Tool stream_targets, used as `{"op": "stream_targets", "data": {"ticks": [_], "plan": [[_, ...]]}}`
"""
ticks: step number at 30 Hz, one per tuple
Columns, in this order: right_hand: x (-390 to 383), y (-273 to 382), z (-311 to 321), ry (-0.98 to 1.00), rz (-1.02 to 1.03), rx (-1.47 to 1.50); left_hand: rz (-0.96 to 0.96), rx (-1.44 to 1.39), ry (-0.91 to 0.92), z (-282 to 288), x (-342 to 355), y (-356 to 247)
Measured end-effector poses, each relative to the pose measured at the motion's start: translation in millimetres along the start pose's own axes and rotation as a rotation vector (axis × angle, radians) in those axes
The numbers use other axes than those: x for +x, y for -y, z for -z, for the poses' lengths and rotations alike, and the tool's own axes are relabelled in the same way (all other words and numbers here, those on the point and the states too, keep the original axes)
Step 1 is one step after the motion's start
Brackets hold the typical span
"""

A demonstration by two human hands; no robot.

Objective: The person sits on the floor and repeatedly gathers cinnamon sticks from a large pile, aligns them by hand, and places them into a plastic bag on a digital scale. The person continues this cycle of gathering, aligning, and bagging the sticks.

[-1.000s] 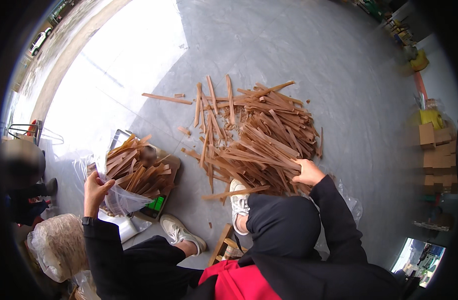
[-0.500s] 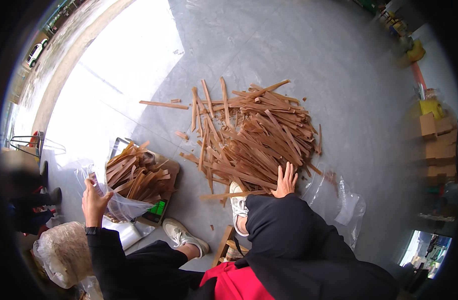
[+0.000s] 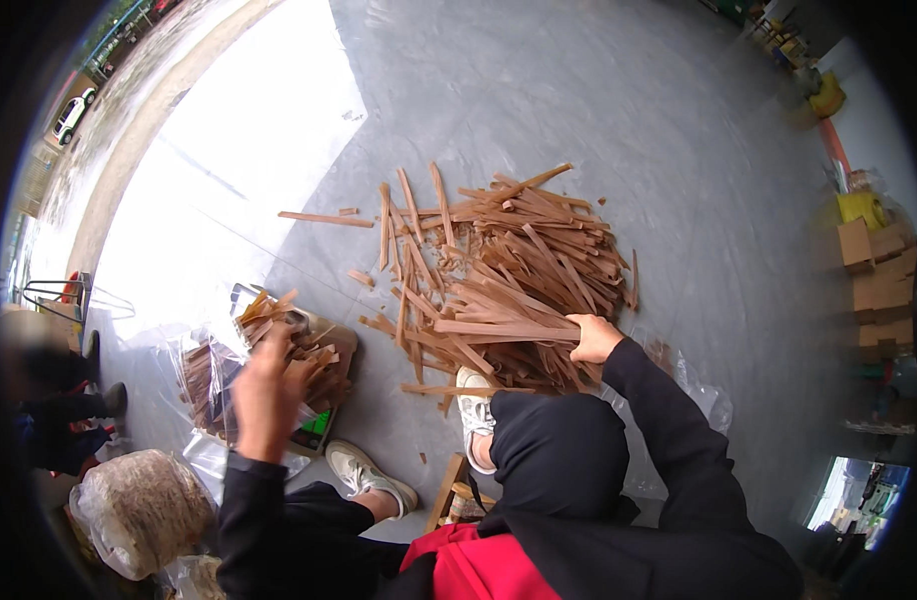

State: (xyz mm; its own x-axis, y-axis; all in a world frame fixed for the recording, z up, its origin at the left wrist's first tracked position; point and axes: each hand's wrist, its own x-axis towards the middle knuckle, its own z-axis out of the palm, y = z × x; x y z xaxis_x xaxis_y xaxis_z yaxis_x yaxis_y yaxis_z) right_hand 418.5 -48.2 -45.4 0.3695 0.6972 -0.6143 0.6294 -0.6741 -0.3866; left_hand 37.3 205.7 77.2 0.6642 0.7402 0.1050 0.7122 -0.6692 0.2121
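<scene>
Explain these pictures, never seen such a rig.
No machine: a person works bare-handed. Every picture comes from one wide fisheye camera on that person's head, looking down, so edges bend and left is the person's left. On the grey floor lies a pile of brown strips. To the left, a clear bag with more strips sits on what looks like a scale. The right hand has its grip on a bunch of strips at the pile's near side. The left hand, by the bag, is blurred; I can't tell if its grip holds anything.
</scene>
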Motion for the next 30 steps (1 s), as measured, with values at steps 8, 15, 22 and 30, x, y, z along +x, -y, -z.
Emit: {"op": "stream_targets", "data": {"ticks": [8, 15, 22, 30], "plan": [[-11, -9, 16, -0.021, 0.12, 0.194, 0.285, -1.185, 1.225, -143, -18, -99], [-18, 15, -96, -0.243, 0.033, 0.05, 1.091, -1.955, 0.791, -272, -32, -184], [3, -23, -142, -0.143, 0.317, 0.249, 1.143, -2.044, 0.678, -293, -50, -171], [50, -25, -154, -0.206, -0.129, 0.381, 1.247, -1.947, 0.711, -293, -44, -175]]}}
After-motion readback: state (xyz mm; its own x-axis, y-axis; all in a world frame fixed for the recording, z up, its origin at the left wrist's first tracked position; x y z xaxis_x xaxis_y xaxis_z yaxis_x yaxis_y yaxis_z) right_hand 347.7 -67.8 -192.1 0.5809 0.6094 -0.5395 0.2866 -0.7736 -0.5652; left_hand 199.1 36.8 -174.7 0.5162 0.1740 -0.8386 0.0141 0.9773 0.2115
